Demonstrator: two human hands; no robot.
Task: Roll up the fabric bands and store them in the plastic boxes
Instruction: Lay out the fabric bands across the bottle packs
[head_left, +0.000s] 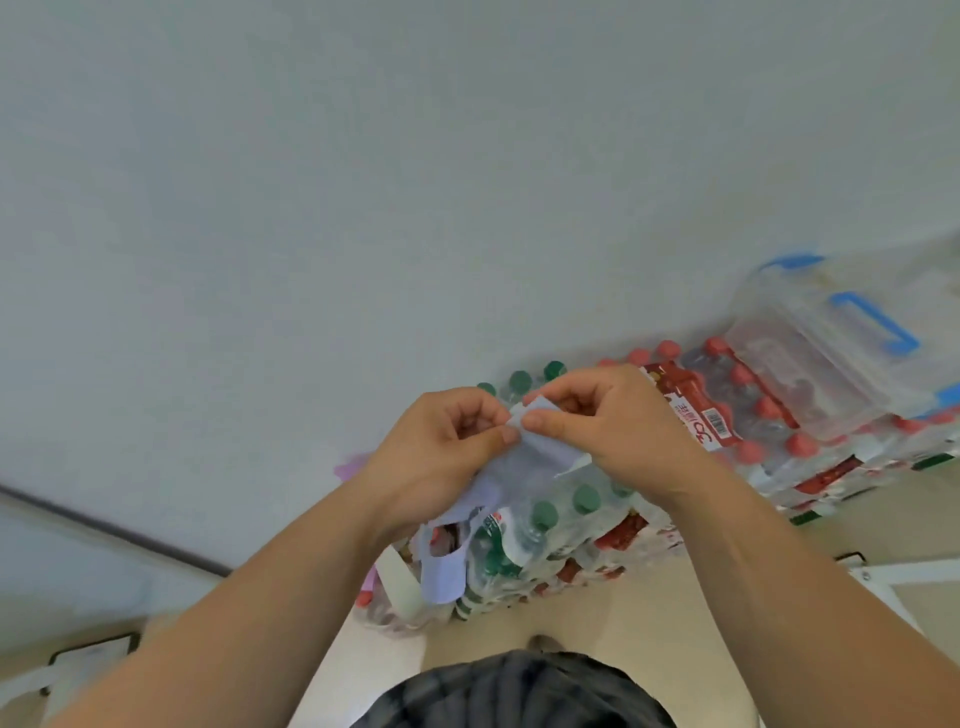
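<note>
A pale lilac fabric band (540, 452) is held up in front of me at chest height. My left hand (441, 457) and my right hand (608, 421) both pinch its top end between thumb and fingers, close together. The rest of the band hangs down under my left wrist and loops to a loose end (441, 582). A clear plastic box (826, 353) with blue latches lies on the stacked bottle packs at the right. More bands, one cream (400, 587) and one pink (350, 465), show partly behind my left forearm.
Shrink-wrapped packs of water bottles, green-capped (545, 514) in the middle and red-capped (748, 415) to the right, are stacked against a white wall. Beige floor lies below. White furniture edges show at the lower left (83, 660) and right (893, 577).
</note>
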